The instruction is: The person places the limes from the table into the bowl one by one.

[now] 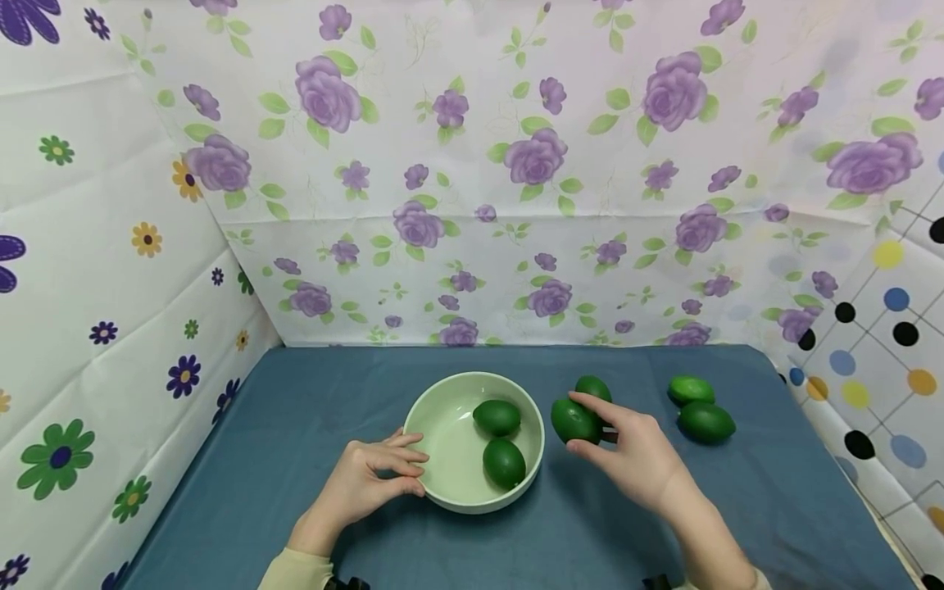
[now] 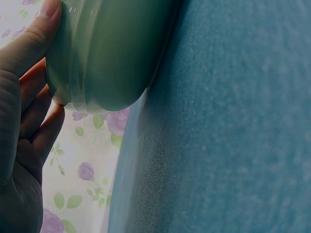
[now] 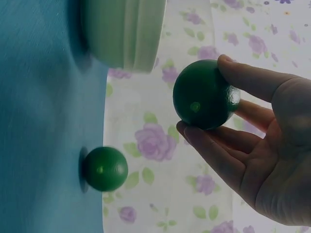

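My right hand [image 1: 640, 455] has a lime [image 1: 574, 421] pinched, thumb and fingers curved round it.
It's up off the table [image 1: 229, 500], between the bowl [image 1: 451, 447] my left hand [image 1: 366, 481] grips by the rim and two other limes [image 1: 705, 423] toward the right edge.

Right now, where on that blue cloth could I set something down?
The blue cloth is bare between the left hand and the side sheet, and before the bowl between the forearms. Right of the bowl is crowded: the right hand holds a green fruit, another close behind, two farther right.
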A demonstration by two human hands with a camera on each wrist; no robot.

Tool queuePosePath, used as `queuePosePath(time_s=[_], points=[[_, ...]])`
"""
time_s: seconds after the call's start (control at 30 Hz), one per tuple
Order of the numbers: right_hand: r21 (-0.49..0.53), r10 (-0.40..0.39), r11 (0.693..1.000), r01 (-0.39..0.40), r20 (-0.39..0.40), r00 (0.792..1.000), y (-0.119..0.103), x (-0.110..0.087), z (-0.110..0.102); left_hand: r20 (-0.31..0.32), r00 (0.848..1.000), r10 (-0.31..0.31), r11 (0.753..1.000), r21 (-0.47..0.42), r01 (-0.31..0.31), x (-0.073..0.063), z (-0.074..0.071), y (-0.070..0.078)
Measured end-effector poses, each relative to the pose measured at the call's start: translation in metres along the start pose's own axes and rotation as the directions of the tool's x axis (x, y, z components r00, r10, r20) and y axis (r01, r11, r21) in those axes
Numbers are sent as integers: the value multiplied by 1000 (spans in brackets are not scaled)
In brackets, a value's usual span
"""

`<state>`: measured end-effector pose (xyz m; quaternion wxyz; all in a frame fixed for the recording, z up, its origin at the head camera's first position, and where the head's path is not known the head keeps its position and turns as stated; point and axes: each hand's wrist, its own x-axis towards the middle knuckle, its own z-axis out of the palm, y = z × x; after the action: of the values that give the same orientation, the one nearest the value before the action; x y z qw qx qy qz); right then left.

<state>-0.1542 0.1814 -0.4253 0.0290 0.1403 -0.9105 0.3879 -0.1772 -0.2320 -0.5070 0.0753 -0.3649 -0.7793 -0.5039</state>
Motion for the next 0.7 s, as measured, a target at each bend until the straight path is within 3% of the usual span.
queuePosePath(time_s=[0.43, 0.7], points=[[59, -56, 997, 57, -18, 998, -24, 7, 19, -2, 1000, -19, 1000, 2, 19, 0, 0, 3], [137, -75, 988, 71, 24, 997, -35, 11, 33, -1, 1000, 6, 1000, 1, -6, 1, -1, 1]])
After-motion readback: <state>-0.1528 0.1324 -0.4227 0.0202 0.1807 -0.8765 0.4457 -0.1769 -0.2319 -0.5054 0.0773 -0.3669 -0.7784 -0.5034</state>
